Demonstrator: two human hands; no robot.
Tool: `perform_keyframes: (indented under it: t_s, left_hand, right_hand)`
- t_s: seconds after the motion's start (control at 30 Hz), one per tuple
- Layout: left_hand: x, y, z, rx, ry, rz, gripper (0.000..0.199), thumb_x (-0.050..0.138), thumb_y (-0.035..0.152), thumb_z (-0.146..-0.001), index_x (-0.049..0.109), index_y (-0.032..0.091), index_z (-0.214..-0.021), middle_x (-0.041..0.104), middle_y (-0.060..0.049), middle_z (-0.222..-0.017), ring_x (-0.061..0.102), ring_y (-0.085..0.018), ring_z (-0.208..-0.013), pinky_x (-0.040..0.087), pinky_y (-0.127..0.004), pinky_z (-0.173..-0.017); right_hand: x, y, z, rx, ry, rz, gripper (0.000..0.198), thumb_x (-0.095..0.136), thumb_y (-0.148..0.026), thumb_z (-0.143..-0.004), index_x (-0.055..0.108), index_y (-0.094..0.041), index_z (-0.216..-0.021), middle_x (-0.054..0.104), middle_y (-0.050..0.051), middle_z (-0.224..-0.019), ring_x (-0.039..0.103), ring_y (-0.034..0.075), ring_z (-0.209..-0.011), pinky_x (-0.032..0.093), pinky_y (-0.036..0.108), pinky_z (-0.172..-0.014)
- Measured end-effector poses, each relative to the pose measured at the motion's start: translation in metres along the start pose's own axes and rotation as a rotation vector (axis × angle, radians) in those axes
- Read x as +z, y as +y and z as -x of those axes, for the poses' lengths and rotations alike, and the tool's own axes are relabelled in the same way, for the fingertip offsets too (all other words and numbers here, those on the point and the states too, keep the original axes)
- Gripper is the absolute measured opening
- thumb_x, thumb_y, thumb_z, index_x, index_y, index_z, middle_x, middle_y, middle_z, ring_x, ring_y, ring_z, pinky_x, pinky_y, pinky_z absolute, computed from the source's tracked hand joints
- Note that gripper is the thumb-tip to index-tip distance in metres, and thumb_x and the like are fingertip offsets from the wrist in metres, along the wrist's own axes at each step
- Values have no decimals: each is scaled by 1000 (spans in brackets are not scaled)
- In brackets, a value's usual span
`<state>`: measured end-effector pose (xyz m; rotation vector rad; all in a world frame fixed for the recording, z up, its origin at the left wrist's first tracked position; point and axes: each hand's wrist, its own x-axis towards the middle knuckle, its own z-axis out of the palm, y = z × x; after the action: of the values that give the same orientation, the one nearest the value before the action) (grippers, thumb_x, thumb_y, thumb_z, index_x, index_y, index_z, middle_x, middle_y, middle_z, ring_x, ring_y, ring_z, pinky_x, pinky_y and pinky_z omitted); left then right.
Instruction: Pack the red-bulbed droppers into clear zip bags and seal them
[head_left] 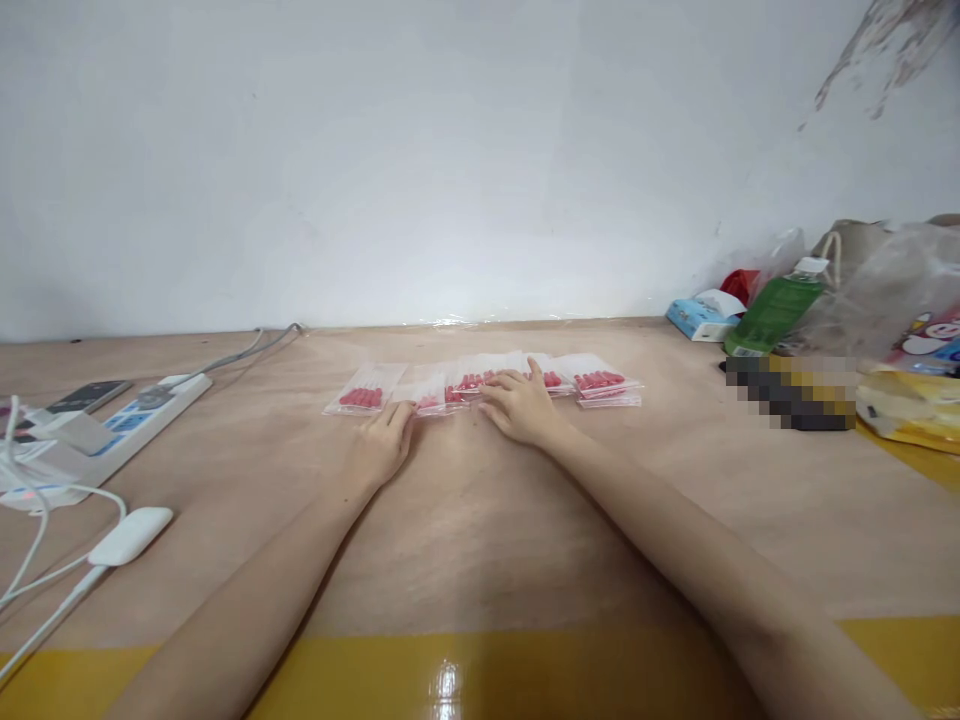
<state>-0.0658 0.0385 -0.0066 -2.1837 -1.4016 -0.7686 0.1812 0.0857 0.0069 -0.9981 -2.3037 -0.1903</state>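
Small clear zip bags with red, stick-like pieces inside lie in an overlapping row across the table. My left hand is at the near edge of one zip bag, its fingers bent and held together on that corner. Over the middle of the row rests my right hand, with spread fingers on top of the bags. To the left of my left hand lies another bag of red pieces. At the right end, a few bags are stacked. Exactly what the red pieces are cannot be made out.
On the left are a white power strip, a phone and a white charging piece with cables. To the right stand a tissue pack, a green bottle and a yellow packet. A wall rises behind.
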Motion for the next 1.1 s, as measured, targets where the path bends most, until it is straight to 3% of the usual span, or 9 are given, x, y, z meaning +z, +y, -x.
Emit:
perform_keyframes:
  t_s: [0.17,0.27,0.37,0.53,0.67,0.9,1.1]
  left_hand:
    - [-9,39,7,257,100,46,16,44,15,-87,57,19,-98,66,-4,-102,65,-15,-82,47,-20,-61]
    - [-9,68,7,437,48,180,15,45,16,-89,56,17,-99,66,-4,-103,63,-15,-93,49,-23,-75]
    - [-7,86,2,440,-46,327,16,45,21,-90,54,17,-102,64,-4,-104,60,-15,-98,49,-25,-83]
    - [2,75,-2,418,-112,441,34,55,34,-84,51,16,-112,61,-8,-109,56,-19,-105,48,-31,-90]
    - [8,61,1,523,38,373,16,50,19,-87,58,18,-100,66,-4,-101,64,-13,-88,54,-25,-78]
    - [6,63,-4,601,169,274,14,47,16,-88,60,15,-89,68,-4,-92,66,-12,-77,56,-23,-70]
    - [-2,62,-6,641,219,233,9,50,13,-86,59,14,-88,69,-4,-86,66,-12,-74,56,-22,-70]
  right_hand:
    - [-26,-6,58,-248,57,-11,40,51,-35,-82,52,-15,-116,61,12,-103,54,20,-93,39,36,-81]
    - [-35,-8,80,-395,114,6,33,52,-27,-82,53,-13,-112,63,9,-96,56,17,-85,43,29,-74]
    - [-39,-7,89,-449,141,4,18,47,-16,-83,57,-14,-99,65,7,-91,57,14,-79,44,25,-69]
    - [-39,-2,91,-395,122,37,17,43,-13,-85,59,-17,-81,65,5,-81,57,11,-67,42,23,-60]
    - [-35,2,93,-267,95,-29,16,44,-14,-85,59,-18,-79,65,4,-78,57,12,-67,42,22,-60]
    - [-22,11,98,-125,92,-227,15,44,-19,-86,60,-20,-88,66,4,-83,60,12,-73,45,21,-62]
    - [-32,11,95,-204,169,29,17,46,-16,-85,62,-22,-86,67,1,-81,59,10,-67,39,21,-57]
